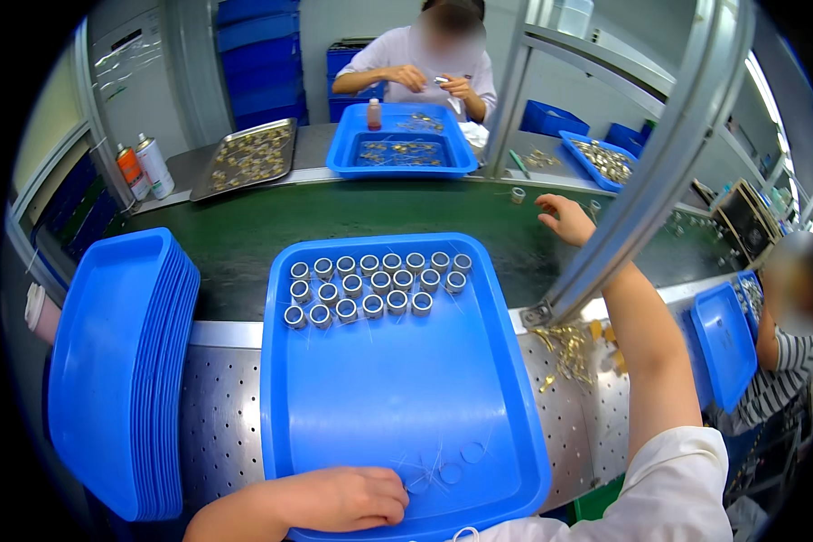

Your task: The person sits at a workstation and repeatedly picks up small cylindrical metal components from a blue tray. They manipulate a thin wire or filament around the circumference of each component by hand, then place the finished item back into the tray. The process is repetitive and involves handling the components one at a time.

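A blue tray (pixel 379 388) lies before me, with rows of short metal cylinders (pixel 372 307), open at the top, in its far part. Thin wires stick out around them. Over the tray's near edge rests my left hand (pixel 348 499), its fingers curled together; what they hold, if anything, is hidden. Close to its fingertips lie several faint thin rings (pixel 450 471) and wires. My right hand (pixel 565 219) reaches across the green conveyor belt (pixel 406 210), fingers apart and nothing in them. A single metal cylinder (pixel 518 195) stands on the belt just beyond its fingertips.
A stack of blue trays (pixel 122 361) stands at my left. A metal post (pixel 650 172) rises beside my right arm, near loose brass-coloured parts (pixel 565 352). Across the belt, a person (pixel 425 72) works behind a blue tray (pixel 401 167); another person (pixel 790 334) sits at right.
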Available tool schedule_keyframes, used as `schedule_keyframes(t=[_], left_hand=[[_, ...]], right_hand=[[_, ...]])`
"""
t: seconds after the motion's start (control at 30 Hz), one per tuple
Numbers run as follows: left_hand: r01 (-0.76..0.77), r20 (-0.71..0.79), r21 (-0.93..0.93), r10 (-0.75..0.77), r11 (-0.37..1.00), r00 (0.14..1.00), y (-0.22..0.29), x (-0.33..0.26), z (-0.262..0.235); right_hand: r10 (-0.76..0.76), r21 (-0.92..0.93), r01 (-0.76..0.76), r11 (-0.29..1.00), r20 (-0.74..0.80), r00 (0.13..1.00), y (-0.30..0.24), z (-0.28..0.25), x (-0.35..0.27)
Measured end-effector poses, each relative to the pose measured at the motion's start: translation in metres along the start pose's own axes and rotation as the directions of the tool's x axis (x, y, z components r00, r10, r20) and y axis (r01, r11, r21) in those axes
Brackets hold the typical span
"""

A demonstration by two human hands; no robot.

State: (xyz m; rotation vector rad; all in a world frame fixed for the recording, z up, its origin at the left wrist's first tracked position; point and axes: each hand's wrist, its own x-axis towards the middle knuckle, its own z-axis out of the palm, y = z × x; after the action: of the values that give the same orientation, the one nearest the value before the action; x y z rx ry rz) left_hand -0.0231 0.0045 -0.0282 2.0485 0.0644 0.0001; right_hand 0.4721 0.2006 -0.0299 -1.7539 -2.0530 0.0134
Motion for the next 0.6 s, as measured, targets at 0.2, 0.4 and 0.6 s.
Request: schedule_keyframes(t=[0.2,0.4,0.6], left_hand=[[-0.087,-0.078,0.218,0.106,0.972,0.991,0.008,0.001,0.002],[-0.069,-0.107,0.262,0.1,0.963,0.989,0.017,0.003,0.006],[-0.101,-0.099,0.264,0.131,0.959,0.986,0.027,-0.002,0.016]], right_hand=[[-0.063,-0.289,0.055,0.956,-0.017,0.998,0.008,0.031,0.053],[-0.08,-0.309,0.023,0.951,-0.176,0.981,-0.006,0.024,0.034],[0.243,0.248,-0.192,0.95,-0.195,0.95,-0.026,-0.031,-0.056]])
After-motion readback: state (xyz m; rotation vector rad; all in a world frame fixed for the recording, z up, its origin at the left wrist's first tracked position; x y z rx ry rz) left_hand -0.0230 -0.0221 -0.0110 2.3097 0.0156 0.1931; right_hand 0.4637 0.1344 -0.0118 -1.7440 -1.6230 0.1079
